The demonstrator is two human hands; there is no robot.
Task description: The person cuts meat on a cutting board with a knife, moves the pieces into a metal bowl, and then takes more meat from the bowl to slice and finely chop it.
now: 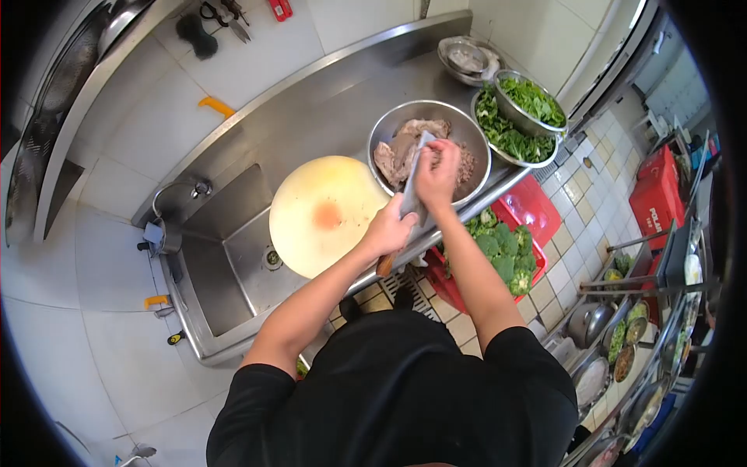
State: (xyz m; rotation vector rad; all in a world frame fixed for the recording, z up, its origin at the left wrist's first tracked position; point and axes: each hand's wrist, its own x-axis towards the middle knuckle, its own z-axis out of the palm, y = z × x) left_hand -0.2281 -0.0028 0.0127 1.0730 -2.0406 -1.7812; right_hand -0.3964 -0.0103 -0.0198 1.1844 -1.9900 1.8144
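A cleaver (410, 184) with a wooden handle points away from me, its blade tilted over the near rim of a steel bowl (374, 134). My left hand (387, 228) is closed around it where blade and handle meet. Above the bowl, my right hand (437, 173) has its fingers curled in beside the blade; whether anything is pinched in them is hidden. Inside the bowl lie large pieces of pale brown meat (394, 156) and a heap of minced meat (465, 167). Left of the bowl is a round cutting board (311, 210) with a reddish wet stain in its middle.
The board partly overhangs a steel sink (222, 268). Bowls of leafy greens (513, 140) and a smaller bowl (467, 58) stand at the counter's right end. Below its edge sits a red crate (538, 261) of broccoli (502, 253). A shelf rack (622, 284) is at right.
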